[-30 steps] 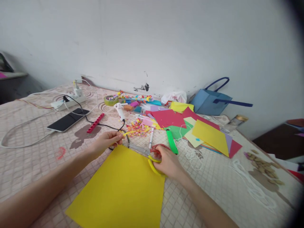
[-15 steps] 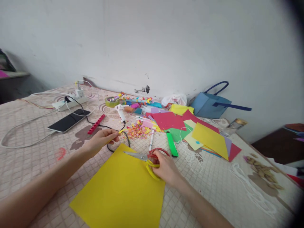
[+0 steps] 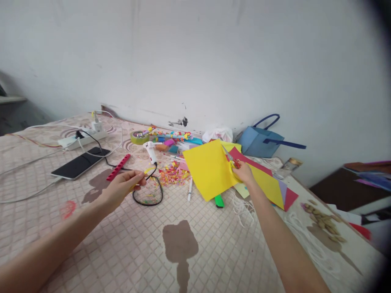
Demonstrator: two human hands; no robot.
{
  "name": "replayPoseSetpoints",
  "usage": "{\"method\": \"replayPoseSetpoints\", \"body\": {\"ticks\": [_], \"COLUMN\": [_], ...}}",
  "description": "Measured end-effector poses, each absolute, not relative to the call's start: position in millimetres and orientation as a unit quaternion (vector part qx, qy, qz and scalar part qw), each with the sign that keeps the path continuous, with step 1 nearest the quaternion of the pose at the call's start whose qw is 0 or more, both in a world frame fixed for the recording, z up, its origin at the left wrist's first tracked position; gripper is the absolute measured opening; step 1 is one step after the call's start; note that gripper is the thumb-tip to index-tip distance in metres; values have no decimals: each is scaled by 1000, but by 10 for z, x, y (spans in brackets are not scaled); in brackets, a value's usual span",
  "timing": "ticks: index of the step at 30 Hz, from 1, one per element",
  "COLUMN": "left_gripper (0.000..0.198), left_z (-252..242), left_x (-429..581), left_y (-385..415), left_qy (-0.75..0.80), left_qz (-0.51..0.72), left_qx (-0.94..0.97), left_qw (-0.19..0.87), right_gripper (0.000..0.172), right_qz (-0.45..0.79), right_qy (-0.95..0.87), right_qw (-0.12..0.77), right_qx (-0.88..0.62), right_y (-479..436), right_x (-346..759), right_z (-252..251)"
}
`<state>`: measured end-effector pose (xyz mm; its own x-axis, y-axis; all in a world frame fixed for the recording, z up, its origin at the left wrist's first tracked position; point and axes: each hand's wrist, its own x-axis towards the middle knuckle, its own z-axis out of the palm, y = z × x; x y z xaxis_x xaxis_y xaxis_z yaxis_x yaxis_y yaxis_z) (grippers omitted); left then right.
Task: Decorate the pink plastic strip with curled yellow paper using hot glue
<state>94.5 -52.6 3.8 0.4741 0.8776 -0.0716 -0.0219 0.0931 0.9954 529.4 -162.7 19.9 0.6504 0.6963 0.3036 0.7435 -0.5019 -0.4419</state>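
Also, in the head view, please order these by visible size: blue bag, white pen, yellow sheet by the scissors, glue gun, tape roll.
1. Yellow sheet by the scissors
2. Blue bag
3. Glue gun and tape roll: they look alike, so I do not rank them
4. White pen

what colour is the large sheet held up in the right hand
The sheet is plain yellow, best seen in the head view.

One head-worn view, forward-down across the tabletop (image 3: 128, 252)
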Motion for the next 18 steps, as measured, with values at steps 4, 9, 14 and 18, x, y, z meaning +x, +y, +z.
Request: {"method": "replayPoseSetpoints", "body": {"ticks": [4,9,14,18], "left_gripper": [29,29,27,25], "left_z": [66,82,21,-21], "left_x": [959,967,982,1004], "left_y": [-554,-602,-607,-631], "left_qy": [379,365,341,324], "left_qz": [344,346,343,341], "left_qx": [577,583,592,604], "left_qw": [636,639,645,643], "right_gripper": [32,30,33,35], "right_qz": [-82,-81,-110,-135], "right_qy": [-359,-372,-393,-427], "right_qw": [228,185,190,234], "right_qx": [-901,-906,-893,-863], "right_y": [-1597,-1664,-1763,-1845], "right_x": [5528,5424,5217,4794], "right_z": [127,-106,-103,155]}}
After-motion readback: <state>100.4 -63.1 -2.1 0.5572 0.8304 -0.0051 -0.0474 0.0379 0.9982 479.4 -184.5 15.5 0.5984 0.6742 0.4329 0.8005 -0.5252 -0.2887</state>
